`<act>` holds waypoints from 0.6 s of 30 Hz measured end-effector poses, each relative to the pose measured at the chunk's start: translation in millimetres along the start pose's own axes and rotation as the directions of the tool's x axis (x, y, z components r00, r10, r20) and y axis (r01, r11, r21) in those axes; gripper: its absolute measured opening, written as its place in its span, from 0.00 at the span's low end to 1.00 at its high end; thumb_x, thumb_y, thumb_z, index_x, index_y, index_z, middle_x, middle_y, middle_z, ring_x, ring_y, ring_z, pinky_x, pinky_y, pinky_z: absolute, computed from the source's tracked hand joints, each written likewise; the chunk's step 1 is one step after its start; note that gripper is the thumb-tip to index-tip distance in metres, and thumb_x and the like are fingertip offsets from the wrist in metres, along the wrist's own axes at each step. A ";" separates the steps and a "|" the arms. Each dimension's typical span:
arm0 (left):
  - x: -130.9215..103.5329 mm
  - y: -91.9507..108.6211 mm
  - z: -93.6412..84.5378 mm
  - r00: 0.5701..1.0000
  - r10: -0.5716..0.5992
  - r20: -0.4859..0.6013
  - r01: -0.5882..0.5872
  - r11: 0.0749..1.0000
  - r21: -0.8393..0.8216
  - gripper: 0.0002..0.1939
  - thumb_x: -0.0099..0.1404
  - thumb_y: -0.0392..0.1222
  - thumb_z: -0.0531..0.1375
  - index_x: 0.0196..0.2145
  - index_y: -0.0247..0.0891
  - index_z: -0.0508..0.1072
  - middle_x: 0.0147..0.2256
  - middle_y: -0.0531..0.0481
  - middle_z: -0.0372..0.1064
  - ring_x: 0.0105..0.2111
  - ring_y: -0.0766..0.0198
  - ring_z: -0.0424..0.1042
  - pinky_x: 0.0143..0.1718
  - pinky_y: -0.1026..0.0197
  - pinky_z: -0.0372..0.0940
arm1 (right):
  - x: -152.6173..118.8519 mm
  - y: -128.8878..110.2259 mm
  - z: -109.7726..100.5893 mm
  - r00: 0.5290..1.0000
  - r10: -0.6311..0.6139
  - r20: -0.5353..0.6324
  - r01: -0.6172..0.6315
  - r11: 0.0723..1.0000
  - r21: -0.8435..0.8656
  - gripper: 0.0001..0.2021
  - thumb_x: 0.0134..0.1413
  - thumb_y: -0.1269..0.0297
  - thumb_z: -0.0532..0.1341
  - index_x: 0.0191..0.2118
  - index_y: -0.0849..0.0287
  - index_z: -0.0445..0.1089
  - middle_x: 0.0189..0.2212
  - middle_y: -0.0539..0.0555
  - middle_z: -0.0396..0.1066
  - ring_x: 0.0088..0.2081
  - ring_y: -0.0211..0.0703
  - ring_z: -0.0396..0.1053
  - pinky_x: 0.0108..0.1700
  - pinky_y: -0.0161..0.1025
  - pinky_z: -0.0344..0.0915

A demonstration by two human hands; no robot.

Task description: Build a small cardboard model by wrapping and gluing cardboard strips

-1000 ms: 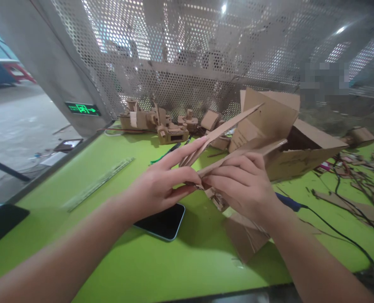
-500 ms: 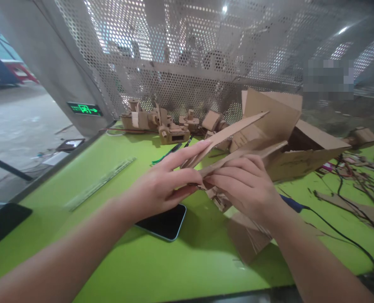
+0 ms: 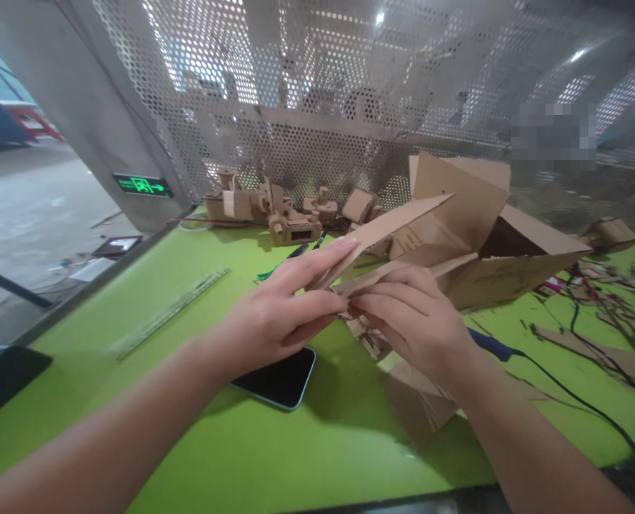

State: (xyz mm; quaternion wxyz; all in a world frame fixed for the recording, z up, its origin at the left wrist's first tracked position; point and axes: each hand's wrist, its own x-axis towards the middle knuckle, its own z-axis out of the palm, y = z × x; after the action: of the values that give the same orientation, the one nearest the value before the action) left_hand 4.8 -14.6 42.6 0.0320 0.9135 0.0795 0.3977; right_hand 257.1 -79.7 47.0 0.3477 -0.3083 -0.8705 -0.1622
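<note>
Prob. part-done: L hand (image 3: 277, 307) & R hand (image 3: 424, 310) both pinch the bent brown cardboard piece (image 3: 386, 227), w/ long flat flaps (image 3: 421, 210) apart, unjoined.

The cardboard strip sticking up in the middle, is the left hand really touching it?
Touching. The head view shows the left hand with its index finger pressed along the cardboard strip, no gap showing.
</note>
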 end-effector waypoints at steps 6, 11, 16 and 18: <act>-1.0 0.9 1.4 1.000 0.011 0.029 -0.012 0.999 0.038 0.13 0.70 0.25 0.62 0.50 0.32 0.77 0.72 0.24 0.55 0.72 0.42 0.61 0.69 0.44 0.65 | 2.6 -5.0 -0.4 1.000 0.001 -0.015 -0.001 1.000 -0.007 0.10 0.64 0.79 0.66 0.49 0.63 0.76 0.48 0.56 0.84 0.49 0.52 0.75 0.53 0.53 0.70; -2.3 0.8 3.4 0.998 0.020 0.054 -0.020 1.000 0.002 0.14 0.71 0.25 0.60 0.51 0.35 0.75 0.73 0.28 0.56 0.73 0.43 0.59 0.70 0.42 0.63 | -2.0 -2.3 -1.1 1.000 -0.022 0.022 0.021 0.999 0.037 0.10 0.66 0.78 0.65 0.50 0.63 0.75 0.49 0.57 0.83 0.50 0.50 0.74 0.52 0.52 0.69; -2.9 -0.2 5.9 0.996 0.020 0.092 -0.015 0.998 -0.056 0.14 0.71 0.25 0.59 0.50 0.36 0.75 0.74 0.30 0.52 0.74 0.44 0.56 0.71 0.41 0.62 | -1.9 -1.1 -10.9 0.995 -0.055 0.083 0.047 0.995 0.089 0.10 0.69 0.76 0.64 0.53 0.64 0.75 0.51 0.57 0.82 0.53 0.49 0.74 0.54 0.51 0.68; -2.4 -0.4 5.1 0.993 0.020 0.119 -0.009 0.996 -0.092 0.14 0.71 0.26 0.59 0.50 0.36 0.76 0.75 0.31 0.50 0.74 0.43 0.56 0.71 0.42 0.61 | 0.2 -0.9 -16.1 0.990 -0.080 0.112 0.067 0.991 0.114 0.10 0.69 0.76 0.64 0.53 0.64 0.75 0.51 0.57 0.82 0.54 0.48 0.74 0.55 0.50 0.67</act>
State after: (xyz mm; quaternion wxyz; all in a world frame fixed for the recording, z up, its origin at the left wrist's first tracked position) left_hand 6.9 -14.6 37.3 0.0756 0.9339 0.0523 0.3456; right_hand 264.6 -88.3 58.5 0.3066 -0.2653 -0.9077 -0.1087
